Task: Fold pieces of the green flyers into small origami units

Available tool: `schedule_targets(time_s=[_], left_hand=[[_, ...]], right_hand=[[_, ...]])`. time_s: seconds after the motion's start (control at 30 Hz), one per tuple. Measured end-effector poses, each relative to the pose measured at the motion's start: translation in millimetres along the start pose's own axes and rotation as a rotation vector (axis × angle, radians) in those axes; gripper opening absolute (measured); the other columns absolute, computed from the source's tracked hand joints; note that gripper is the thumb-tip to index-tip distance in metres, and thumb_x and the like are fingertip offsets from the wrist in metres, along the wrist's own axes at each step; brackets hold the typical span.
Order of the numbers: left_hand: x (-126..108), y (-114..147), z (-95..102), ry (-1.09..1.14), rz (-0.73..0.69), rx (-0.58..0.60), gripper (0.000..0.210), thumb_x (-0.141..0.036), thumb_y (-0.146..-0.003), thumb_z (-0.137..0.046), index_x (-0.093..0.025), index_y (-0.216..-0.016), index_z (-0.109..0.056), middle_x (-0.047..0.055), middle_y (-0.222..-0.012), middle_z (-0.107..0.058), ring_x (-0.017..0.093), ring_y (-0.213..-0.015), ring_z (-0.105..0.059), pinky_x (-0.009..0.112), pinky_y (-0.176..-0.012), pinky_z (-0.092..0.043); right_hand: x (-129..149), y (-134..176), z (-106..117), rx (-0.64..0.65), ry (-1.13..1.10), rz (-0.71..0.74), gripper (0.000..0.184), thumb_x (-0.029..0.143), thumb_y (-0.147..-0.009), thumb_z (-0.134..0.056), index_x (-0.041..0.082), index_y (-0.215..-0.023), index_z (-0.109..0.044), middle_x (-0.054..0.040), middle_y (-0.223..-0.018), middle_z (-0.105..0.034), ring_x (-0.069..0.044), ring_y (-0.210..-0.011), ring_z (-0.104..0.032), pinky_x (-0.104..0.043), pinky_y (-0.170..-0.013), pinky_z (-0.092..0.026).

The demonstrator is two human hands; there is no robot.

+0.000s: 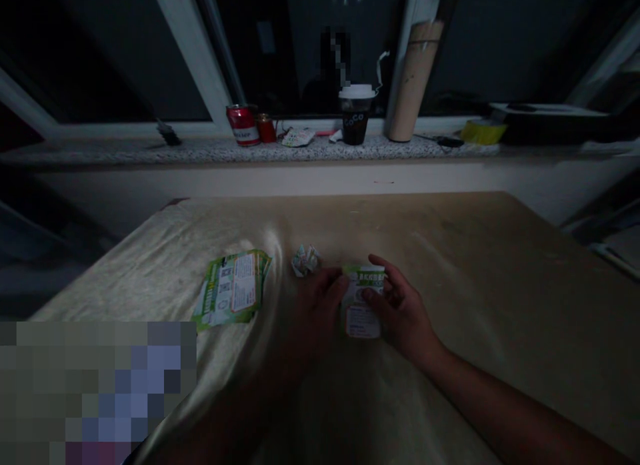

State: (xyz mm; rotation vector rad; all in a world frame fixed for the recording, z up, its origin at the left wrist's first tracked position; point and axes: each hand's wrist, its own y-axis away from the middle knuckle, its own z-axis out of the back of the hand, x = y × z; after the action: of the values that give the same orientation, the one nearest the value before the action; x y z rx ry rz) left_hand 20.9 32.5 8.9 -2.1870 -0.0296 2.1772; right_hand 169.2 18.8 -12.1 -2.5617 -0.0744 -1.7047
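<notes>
A green-and-white printed leaflet (363, 321) is upright between my two hands over the table. My right hand (400, 311) grips it from the right, thumb across its printed front and fingers behind. At its left edge my left hand (320, 305) is closed, its thumb and fingers pinching the side. To the left a loose stack of similar green-and-white leaflets (235, 288) lies on the cloth, its edges uneven. A crumpled piece of printed paper (305, 259) sits just beyond my left hand.
A shiny beige cloth (465, 271) covers the table. On the granite windowsill (190, 151) stand a red can (243, 126), a smaller red container (265, 129), a dark lidded cup (355, 121), a tall tan cylinder (414, 85) and a yellow item (483, 132).
</notes>
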Motion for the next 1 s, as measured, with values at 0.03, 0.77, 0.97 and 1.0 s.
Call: schedule_targets(time_s=[0.03,0.77,0.97,1.0], left_hand=[[5,4,0.5,0.037,0.006,0.079,0.024,-0.036,-0.086,-0.063,-0.016,-0.096,-0.071,0.005,-0.088,-0.074,0.021,-0.082,-0.070,0.030,-0.071,-0.055],[15,17,10.9,0.011,0.181,0.054,0.018,-0.031,-0.071,-0.080,-0.018,-0.083,-0.078,0.004,-0.081,-0.079,0.019,-0.073,-0.072,0.029,-0.068,-0.058],[20,18,10.0,-0.054,0.191,0.029,0.021,-0.038,-0.073,-0.079,-0.019,-0.082,-0.078,0.004,-0.077,-0.078,0.019,-0.069,-0.070,0.029,-0.064,-0.056],[20,18,10.2,-0.050,0.190,0.026,0.021,-0.038,-0.073,-0.079,-0.019,-0.083,-0.079,0.004,-0.078,-0.078,0.019,-0.069,-0.071,0.029,-0.064,-0.056]], right_hand=[[-2,3,4,-0.004,-0.001,0.002,0.059,0.032,-0.083,-0.075,0.028,-0.134,-0.048,-0.0018,-0.100,-0.074,-0.018,-0.083,-0.073,-0.030,-0.070,-0.058],[1,26,11,-0.005,0.114,-0.039,0.053,0.034,-0.086,-0.073,0.033,-0.134,-0.051,0.0010,-0.086,-0.070,-0.016,-0.068,-0.067,-0.028,-0.061,-0.054],[0,21,11,-0.028,0.093,-0.032,0.054,0.032,-0.081,-0.077,0.030,-0.130,-0.054,-0.0006,-0.091,-0.073,-0.018,-0.072,-0.070,-0.032,-0.065,-0.056],[-1,20,11,-0.031,0.078,-0.032,0.054,0.030,-0.080,-0.078,0.030,-0.129,-0.055,-0.0009,-0.093,-0.074,-0.018,-0.074,-0.071,-0.033,-0.067,-0.057]])
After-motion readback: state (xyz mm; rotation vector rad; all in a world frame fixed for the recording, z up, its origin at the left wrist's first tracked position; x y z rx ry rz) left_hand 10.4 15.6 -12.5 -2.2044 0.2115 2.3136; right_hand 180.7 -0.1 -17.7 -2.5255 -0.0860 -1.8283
